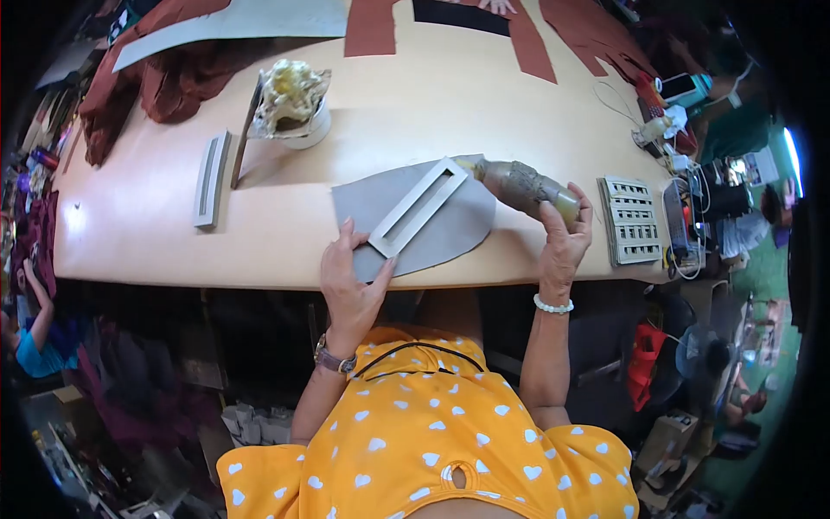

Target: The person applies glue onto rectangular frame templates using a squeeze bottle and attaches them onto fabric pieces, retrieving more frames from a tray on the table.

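A grey flat piece of material [354, 206] with a rounded right end lies near the table's front edge. On it rests a pale rectangular frame [418, 208] with a long slot, set diagonally. My left hand [350, 281] holds the lower end of this frame between thumb and fingers. A brownish, cloudy bottle [523, 186] is tilted in my right hand [566, 238], its nozzle pointing left at the frame's upper end. My right fingers are wrapped round the bottle's base.
A white tub [317, 128] with a crusted mass and a dark stick stands back left. Another slotted frame [210, 179] lies left, a stack of slotted plates [629, 221] right. Reddish-brown pieces [372, 30] lie at the back, near another person's hand [497, 6].
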Tool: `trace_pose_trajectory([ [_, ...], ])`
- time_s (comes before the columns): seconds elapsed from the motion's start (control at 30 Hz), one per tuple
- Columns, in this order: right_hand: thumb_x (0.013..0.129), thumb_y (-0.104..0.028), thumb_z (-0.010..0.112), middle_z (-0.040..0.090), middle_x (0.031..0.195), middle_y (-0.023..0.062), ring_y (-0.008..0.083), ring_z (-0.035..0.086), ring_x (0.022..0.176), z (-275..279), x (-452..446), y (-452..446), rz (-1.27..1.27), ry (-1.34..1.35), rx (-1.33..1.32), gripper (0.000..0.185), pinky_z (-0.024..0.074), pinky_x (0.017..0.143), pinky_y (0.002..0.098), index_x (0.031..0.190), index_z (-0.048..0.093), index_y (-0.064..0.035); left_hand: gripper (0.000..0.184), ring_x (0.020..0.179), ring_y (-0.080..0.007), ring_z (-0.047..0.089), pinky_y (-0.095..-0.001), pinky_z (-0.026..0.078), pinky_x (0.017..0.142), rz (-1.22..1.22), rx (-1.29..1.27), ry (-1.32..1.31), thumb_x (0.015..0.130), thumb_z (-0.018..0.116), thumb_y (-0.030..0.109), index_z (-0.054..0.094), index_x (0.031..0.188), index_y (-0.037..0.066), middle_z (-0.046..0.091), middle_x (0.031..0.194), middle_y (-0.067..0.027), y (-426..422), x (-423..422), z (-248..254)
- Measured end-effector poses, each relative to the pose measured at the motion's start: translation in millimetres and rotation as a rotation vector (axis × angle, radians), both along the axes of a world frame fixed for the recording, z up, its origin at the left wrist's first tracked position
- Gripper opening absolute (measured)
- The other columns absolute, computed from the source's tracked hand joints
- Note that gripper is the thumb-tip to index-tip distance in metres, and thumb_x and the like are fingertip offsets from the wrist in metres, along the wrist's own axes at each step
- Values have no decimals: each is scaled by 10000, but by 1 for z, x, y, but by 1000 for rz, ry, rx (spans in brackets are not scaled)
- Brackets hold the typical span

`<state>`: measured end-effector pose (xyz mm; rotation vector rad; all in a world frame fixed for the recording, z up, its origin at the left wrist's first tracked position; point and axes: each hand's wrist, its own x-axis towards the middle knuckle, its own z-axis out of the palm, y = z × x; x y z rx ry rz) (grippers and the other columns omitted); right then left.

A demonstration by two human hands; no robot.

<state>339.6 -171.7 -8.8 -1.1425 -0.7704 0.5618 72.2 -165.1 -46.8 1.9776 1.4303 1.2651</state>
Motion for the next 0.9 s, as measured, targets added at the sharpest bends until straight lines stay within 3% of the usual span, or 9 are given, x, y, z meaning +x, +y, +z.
trace_pose_trajectory([
  [0.1,793,-31,708,571,1066,80,152,580,963,-1,-1,4,38,139,23,449,512,853,283,1186,491,-3,751,932,-268,565,-377,437,860,5,34,5,681,766,62,405,1335,-13,611,1005,-124,1,0,-2],
  [0.43,770,-51,751,551,1066,60,135,545,981,-6,-13,24,-48,-147,-3,478,460,863,255,1176,503,-6,740,911,-283,564,-400,426,854,6,61,28,695,764,105,405,1331,-18,610,996,-126,2,0,-1],
  [0.5,760,-51,762,541,1075,56,133,539,988,-9,-13,25,-83,-234,-14,492,460,868,255,1176,504,-5,729,941,-303,569,-444,398,914,3,22,12,707,755,127,405,1328,-20,616,1004,-132,2,-1,-1],
  [0.73,747,-35,769,525,1077,43,132,527,987,-8,-10,25,-63,-245,23,526,455,879,255,1197,497,-7,735,960,-310,565,-468,381,946,4,-8,15,712,750,149,398,1335,-17,614,1011,-128,1,0,-2],
  [0.83,748,-31,767,524,1072,41,133,523,989,-10,-9,26,-36,-256,26,528,454,878,255,1201,496,-10,742,890,-285,564,-404,428,841,9,50,22,689,762,98,407,1331,-14,608,990,-122,3,0,-1],
  [0.9,751,-34,764,524,1072,41,133,522,990,-10,-7,25,-17,-256,32,524,452,879,256,1200,497,-11,739,939,-300,561,-444,397,910,6,9,16,704,754,130,399,1336,-12,611,1005,-125,2,0,-2],
])
